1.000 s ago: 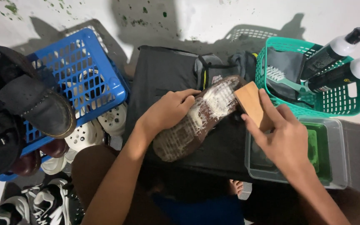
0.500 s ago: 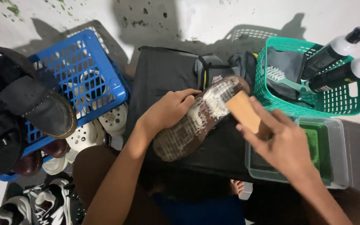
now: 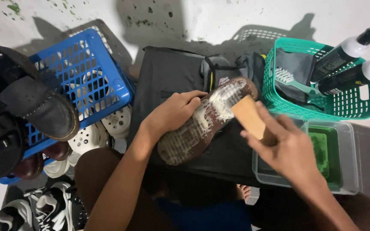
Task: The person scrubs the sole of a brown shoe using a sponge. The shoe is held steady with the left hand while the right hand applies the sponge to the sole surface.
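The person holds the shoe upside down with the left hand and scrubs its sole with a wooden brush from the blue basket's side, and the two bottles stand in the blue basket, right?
Not quite. In the head view the two bottles stand in the green basket, not the blue basket. The rest holds: the left hand steadies the upturned shoe and the right hand works the wooden brush on its sole.

— What was the person wearing on the arms?

— Nothing that showed. Both forearms were bare to the edge of the view, with no sleeves, and the left hand (image 3: 174, 112) and the right hand (image 3: 288, 149) had no gloves, rings or watch.

— And lower down?

— At six o'clock there was blue cloth (image 3: 202, 216), and brown cloth (image 3: 95, 171) at about seven o'clock.
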